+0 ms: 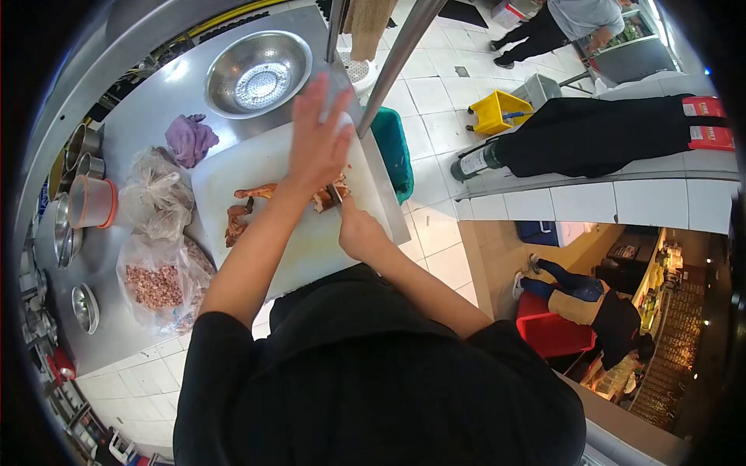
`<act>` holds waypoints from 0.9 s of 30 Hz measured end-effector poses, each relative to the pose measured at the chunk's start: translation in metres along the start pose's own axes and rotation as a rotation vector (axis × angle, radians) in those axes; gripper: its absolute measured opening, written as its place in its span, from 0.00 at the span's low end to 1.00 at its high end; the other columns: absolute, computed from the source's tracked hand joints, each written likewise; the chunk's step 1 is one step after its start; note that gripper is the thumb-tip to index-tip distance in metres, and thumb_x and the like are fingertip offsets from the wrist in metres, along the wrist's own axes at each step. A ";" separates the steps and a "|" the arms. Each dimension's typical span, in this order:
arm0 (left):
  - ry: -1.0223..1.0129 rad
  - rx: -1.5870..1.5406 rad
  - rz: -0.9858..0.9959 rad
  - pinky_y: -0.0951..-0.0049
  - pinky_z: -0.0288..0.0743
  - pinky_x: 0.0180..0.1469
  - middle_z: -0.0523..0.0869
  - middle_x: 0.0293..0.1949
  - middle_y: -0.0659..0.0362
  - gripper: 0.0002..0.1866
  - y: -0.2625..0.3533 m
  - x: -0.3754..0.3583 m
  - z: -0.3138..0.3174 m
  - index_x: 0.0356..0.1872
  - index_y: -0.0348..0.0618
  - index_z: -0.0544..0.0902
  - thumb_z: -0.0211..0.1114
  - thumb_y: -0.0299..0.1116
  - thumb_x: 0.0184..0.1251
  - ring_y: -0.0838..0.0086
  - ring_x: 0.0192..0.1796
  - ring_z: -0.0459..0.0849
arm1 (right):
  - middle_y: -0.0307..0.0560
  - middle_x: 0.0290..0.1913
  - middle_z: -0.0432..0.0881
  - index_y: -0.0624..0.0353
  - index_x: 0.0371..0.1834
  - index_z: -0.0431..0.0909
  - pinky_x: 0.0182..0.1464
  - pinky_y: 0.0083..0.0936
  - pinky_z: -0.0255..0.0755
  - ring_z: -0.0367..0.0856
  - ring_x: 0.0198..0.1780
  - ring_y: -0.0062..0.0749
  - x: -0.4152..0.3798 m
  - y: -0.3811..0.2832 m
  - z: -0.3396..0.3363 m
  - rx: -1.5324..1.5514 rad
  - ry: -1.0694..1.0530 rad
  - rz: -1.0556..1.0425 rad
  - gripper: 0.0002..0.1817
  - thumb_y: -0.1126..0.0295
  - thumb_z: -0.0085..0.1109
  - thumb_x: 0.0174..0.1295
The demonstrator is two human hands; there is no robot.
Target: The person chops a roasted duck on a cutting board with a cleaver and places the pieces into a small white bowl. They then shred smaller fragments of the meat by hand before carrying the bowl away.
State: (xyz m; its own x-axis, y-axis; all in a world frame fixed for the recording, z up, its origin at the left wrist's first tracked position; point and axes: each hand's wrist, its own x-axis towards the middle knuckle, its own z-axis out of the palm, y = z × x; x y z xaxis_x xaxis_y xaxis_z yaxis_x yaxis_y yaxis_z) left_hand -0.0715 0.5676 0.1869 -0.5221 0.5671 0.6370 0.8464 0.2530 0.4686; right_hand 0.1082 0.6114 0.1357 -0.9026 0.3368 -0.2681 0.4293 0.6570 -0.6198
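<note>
Cooked, browned meat lies on a white cutting board. One leg piece and a darker piece are at the board's left. My right hand is closed around the handle of a knife, whose blade meets a chunk of meat near the board's right side. Just beyond that chunk, my left hand is raised over the board with its fingers spread, slightly blurred, and holds nothing.
A metal colander, a purple cloth, and plastic bags of food surround the board on the steel table. A metal post stands beyond it, near a green bin. Two other people are farther off.
</note>
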 end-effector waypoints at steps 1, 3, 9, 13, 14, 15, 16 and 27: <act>0.080 -0.036 -0.082 0.44 0.56 0.78 0.65 0.76 0.43 0.29 -0.001 -0.004 -0.012 0.74 0.48 0.72 0.62 0.34 0.73 0.43 0.77 0.63 | 0.81 0.38 0.83 0.74 0.62 0.65 0.49 0.65 0.75 0.84 0.42 0.78 0.001 0.003 -0.002 -0.003 -0.030 0.012 0.20 0.75 0.43 0.69; 0.165 -0.055 -0.243 0.52 0.68 0.68 0.76 0.62 0.44 0.22 -0.001 -0.026 -0.038 0.65 0.40 0.77 0.64 0.26 0.70 0.48 0.67 0.73 | 0.80 0.40 0.84 0.74 0.65 0.65 0.51 0.63 0.75 0.84 0.44 0.76 0.001 0.008 -0.008 -0.004 -0.060 0.019 0.22 0.73 0.42 0.71; 0.133 -0.143 -0.495 0.65 0.79 0.41 0.84 0.36 0.53 0.05 0.000 -0.114 -0.079 0.41 0.37 0.84 0.71 0.25 0.68 0.63 0.35 0.84 | 0.81 0.32 0.82 0.71 0.60 0.62 0.45 0.68 0.73 0.83 0.39 0.78 0.000 0.013 -0.004 0.027 -0.060 -0.037 0.19 0.74 0.50 0.69; 0.183 -0.115 -0.697 0.65 0.79 0.39 0.85 0.33 0.55 0.05 0.002 -0.154 -0.113 0.36 0.39 0.86 0.74 0.27 0.66 0.64 0.33 0.85 | 0.79 0.40 0.84 0.70 0.66 0.63 0.51 0.65 0.75 0.83 0.45 0.77 -0.001 -0.004 -0.020 -0.040 -0.090 0.037 0.24 0.74 0.48 0.67; 0.214 -0.089 -0.730 0.65 0.79 0.39 0.86 0.33 0.54 0.06 0.002 -0.157 -0.126 0.36 0.39 0.86 0.75 0.29 0.67 0.63 0.34 0.85 | 0.79 0.40 0.84 0.70 0.66 0.63 0.51 0.65 0.75 0.83 0.45 0.77 0.000 -0.010 -0.025 -0.043 -0.110 -0.006 0.24 0.74 0.48 0.67; 0.244 -0.068 -0.761 0.65 0.79 0.39 0.86 0.33 0.54 0.07 0.003 -0.159 -0.137 0.35 0.39 0.87 0.75 0.31 0.67 0.62 0.34 0.86 | 0.79 0.40 0.84 0.70 0.66 0.63 0.51 0.64 0.75 0.83 0.45 0.77 0.001 -0.015 -0.030 -0.059 -0.112 0.021 0.24 0.74 0.48 0.67; 0.181 0.048 -0.766 0.63 0.80 0.42 0.88 0.35 0.52 0.09 -0.006 -0.165 -0.151 0.37 0.38 0.88 0.73 0.34 0.69 0.58 0.39 0.88 | 0.79 0.41 0.84 0.70 0.67 0.63 0.51 0.64 0.75 0.83 0.45 0.77 0.002 -0.018 -0.034 -0.076 -0.108 0.050 0.25 0.74 0.49 0.67; -0.177 0.762 -0.591 0.56 0.79 0.56 0.86 0.53 0.50 0.14 -0.228 -0.083 -0.144 0.50 0.46 0.87 0.67 0.35 0.64 0.54 0.55 0.87 | 0.78 0.37 0.83 0.68 0.59 0.64 0.45 0.65 0.73 0.82 0.43 0.78 -0.016 -0.037 -0.044 -0.117 0.003 -0.191 0.18 0.72 0.52 0.71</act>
State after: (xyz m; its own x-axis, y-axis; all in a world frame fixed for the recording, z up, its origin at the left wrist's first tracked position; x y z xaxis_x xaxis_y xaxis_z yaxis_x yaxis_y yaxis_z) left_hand -0.2366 0.3504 0.1152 -0.9132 0.2795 0.2966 0.3266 0.9372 0.1225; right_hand 0.1084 0.6112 0.1953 -0.9679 0.2005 -0.1514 0.2512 0.7826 -0.5697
